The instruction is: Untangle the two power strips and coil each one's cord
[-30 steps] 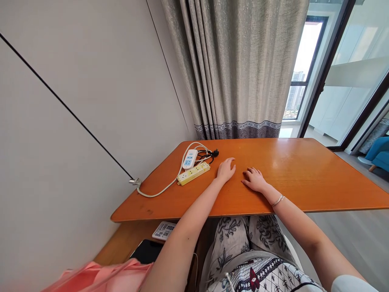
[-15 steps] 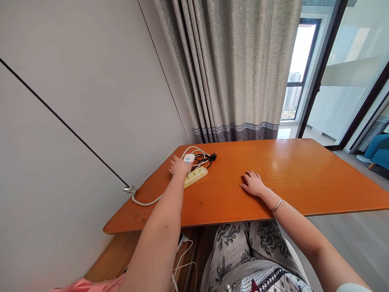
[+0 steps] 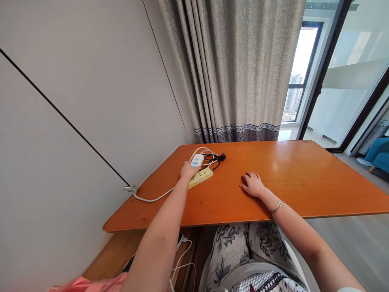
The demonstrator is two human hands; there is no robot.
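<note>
The left hand [image 3: 188,170] is closed around the near end of the white strip [image 3: 197,159]; just right of it lies the yellow strip [image 3: 201,177]. The right hand [image 3: 253,185] rests, loosely spread, on the table [image 3: 304,174].

The white power strip [image 3: 198,159] and the yellow power strip [image 3: 202,176] look like smooth hard plastic, the tabletop [image 3: 294,174] glossy varnished wood, the bangles [image 3: 276,206] shiny metal, the curtain [image 3: 252,73] rough woven cloth, the trousers [image 3: 228,247] matt fabric, and the wall [image 3: 75,81] smooth and matt.
</note>
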